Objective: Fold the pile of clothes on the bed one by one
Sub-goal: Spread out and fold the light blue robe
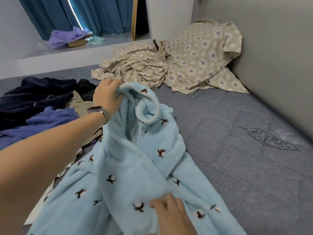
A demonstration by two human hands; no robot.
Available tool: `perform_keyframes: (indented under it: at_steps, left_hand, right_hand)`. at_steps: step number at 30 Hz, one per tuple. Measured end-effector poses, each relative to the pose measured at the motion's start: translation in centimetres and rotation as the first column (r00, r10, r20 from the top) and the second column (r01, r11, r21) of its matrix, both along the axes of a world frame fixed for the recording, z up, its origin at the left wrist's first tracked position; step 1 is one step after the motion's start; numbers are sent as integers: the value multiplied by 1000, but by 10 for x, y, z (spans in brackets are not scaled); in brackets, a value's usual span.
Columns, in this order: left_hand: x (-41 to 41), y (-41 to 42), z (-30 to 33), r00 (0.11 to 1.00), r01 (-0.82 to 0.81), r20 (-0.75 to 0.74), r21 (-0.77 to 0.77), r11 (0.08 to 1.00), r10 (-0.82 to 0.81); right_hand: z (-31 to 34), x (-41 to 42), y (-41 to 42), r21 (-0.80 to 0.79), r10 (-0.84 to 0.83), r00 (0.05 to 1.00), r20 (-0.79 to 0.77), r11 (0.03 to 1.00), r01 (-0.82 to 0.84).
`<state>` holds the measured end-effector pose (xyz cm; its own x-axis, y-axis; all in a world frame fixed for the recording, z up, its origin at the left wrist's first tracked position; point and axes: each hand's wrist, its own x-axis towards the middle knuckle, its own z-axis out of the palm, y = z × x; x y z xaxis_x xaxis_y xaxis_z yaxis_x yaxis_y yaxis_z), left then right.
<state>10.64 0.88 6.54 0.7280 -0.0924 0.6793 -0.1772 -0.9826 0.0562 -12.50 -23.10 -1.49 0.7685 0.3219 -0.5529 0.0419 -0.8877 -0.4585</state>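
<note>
Both of my hands are on one garment, the pale blue fleece robe with small dark embroidered sprigs (135, 167), and nearest to me my right hand (171, 216) lies on its lower part. Those fingers (158, 203) look bent down onto the fleece, pressing or lightly pinching it; I cannot tell for certain whether they have a fold between them. From there the robe runs up and away from me, its long axis going from my right fingers toward my left hand (106, 95), which is farther out and higher. My left fingers are curled and clamped on the white-trimmed collar edge (135, 88), lifting it so the upper part hangs in a twisted column while the lower part spreads over the grey-blue quilted bed cover (245, 167).

So the robe stretches lengthwise between my two hands, collar at the far fingers, skirt at the near ones. I judge the next move needs it shaken flat along that line, and the twist below my left fingers could carry into the fold.

Left of my left wrist waits the pile of dark navy, blue and beige clothes (39, 106). Beyond my left fingers lies a rumpled beige diamond-patterned sheet (169, 65).
</note>
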Motion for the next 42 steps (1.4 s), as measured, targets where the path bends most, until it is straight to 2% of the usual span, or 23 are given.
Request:
perform_keyframes:
  at_steps: [2, 4, 5, 7, 8, 10, 12, 14, 15, 16, 18, 19, 21, 23, 25, 27, 30, 32, 35, 37, 40, 41, 42]
  left_hand:
    - [-20, 5, -11, 991, 129, 3, 163, 978, -131]
    - [-40, 16, -31, 886, 375, -417, 382, 845, -204]
    - [-53, 16, -36, 735, 438, -674, 391, 809, -73]
    - [-70, 15, -36, 444, 340, -880, 341, 876, 170]
    - [-72, 13, -31, 441, 241, -882, 294, 925, 165]
    - [-68, 7, -17, 634, 60, -768, 168, 984, 92]
    - [-55, -3, -6, 852, -57, -523, -51, 997, 22]
    - [-43, -15, -6, 947, -40, -319, -241, 970, -40]
    - [-38, -20, -13, 944, -33, -326, -225, 974, -43]
    - [-36, -24, -24, 892, -65, -452, -131, 989, -1]
    - [-44, -35, -62, 594, -68, -775, 220, 973, 216]
    - [-50, -37, -81, 476, -17, -824, 339, 940, 306]
    - [-51, -33, -99, 493, -2, -831, 292, 956, 256]
    - [-44, -19, -88, 720, -118, -692, -46, 992, 53]
    - [-33, 4, -78, 872, -228, -487, -297, 927, 58]
    - [-30, 30, -79, 789, -452, -585, -348, 821, 187]
    - [-41, 52, -95, 485, -702, -872, -341, 625, 68]
    - [-40, 64, -109, 451, -695, -885, -269, 667, 113]
    - [-35, 74, -123, 532, -613, -834, -262, 746, 144]
    - [-40, 72, -117, 528, -525, -848, -377, 763, -55]
    - [-61, 70, -80, 326, -535, -818, -573, 621, -474]
    - [-65, 71, -69, 287, -543, -825, -558, 627, -486]
    - [-67, 69, -56, 258, -506, -871, -490, 710, -418]
  right_hand:
    - [-4, -10, -6, 97, 60, 985, 160, 992, -77]
    - [-13, -19, -16, 185, 61, 966, 250, 977, -109]
    - [-15, -19, -18, 189, 60, 946, 318, 974, -125]
    - [-17, -16, -14, 179, 36, 934, 357, 978, -106]
    - [-16, -16, -13, 187, 28, 931, 365, 977, -102]
    - [-20, -14, -12, 184, 20, 912, 409, 977, -104]
    - [-26, -8, -11, 190, -19, 886, 462, 979, -78]
    - [-27, 1, -11, 211, -65, 866, 495, 976, -48]
    - [-27, 7, -12, 226, -86, 867, 490, 974, -32]
    - [-27, 12, -12, 221, -91, 867, 491, 975, -23]
    - [-27, 25, -11, 195, -111, 811, 574, 981, -4]
    - [-28, 34, -10, 223, -160, 736, 658, 975, 13]
    - [-20, 60, -6, 386, -347, 527, 776, 922, 39]
    - [-5, 103, 2, 571, -503, 494, 709, 821, 16]
    - [14, 159, 16, 643, -572, 514, 640, 764, 49]
    - [21, 213, 29, 615, -603, 584, 543, 759, 212]
    - [-8, 256, 37, 519, -610, 767, 200, 730, 445]
    - [-38, 259, 36, 398, -568, 816, 105, 776, 489]
    - [-47, 261, 32, 357, -517, 852, 81, 813, 459]
    - [-36, 261, 27, 388, -459, 888, -17, 816, 429]
    - [-11, 251, 19, 386, -317, 932, -177, 849, 362]
    - [-1, 247, 19, 391, -272, 942, -195, 860, 329]
    - [10, 246, 21, 378, -237, 960, -153, 883, 278]
